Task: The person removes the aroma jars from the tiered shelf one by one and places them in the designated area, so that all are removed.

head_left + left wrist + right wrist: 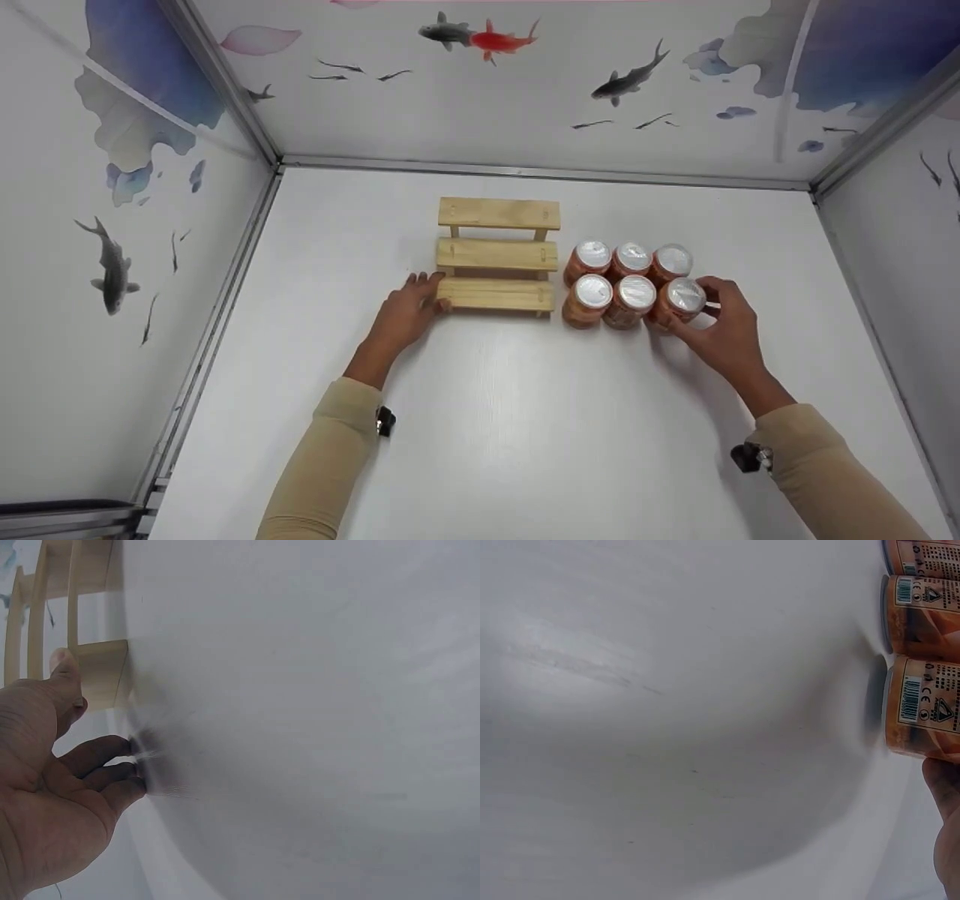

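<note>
A three-step wooden rack stands on the white table. At the left end of its lowest step, my left hand pinches the wood between thumb and forefinger; the other fingers are spread near the tabletop. To the right of the rack, several orange-labelled cans with silver tops stand upright in two rows. My right hand grips the front-right can, thumb at its front and fingers round its right side. A printed label with a barcode shows on this can in the right wrist view, where most of that hand is out of frame.
The front-middle can and front-left can stand beside the gripped one, with the back row close behind. White panels with painted fish enclose the table, and a metal rail runs along its back edge.
</note>
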`<state>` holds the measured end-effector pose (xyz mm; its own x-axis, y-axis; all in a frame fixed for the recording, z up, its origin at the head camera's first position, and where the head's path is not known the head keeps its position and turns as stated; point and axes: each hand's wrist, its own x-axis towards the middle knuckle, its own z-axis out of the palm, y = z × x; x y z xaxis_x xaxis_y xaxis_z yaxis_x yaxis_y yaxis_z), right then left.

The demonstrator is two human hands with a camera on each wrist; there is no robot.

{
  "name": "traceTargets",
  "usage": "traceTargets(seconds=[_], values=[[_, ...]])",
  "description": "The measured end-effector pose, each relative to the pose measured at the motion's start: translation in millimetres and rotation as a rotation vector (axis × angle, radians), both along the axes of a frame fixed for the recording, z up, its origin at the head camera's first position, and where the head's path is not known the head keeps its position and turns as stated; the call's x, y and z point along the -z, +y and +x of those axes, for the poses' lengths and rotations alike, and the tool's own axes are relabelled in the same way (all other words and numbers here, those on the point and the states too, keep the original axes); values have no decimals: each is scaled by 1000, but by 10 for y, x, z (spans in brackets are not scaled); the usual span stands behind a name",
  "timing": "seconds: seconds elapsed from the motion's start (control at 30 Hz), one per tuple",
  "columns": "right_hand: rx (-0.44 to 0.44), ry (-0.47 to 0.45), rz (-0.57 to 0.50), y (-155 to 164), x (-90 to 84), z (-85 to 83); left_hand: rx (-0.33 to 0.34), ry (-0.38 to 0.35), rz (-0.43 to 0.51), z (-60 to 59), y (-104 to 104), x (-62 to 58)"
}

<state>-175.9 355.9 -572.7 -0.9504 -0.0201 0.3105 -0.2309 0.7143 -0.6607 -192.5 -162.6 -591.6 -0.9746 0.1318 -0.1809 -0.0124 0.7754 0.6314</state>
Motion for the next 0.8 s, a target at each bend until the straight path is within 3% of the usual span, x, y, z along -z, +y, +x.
traceTargets(seconds=[0.8], values=[[-16, -29, -8, -18, 68, -17, 12, 21, 1, 0, -7, 3]])
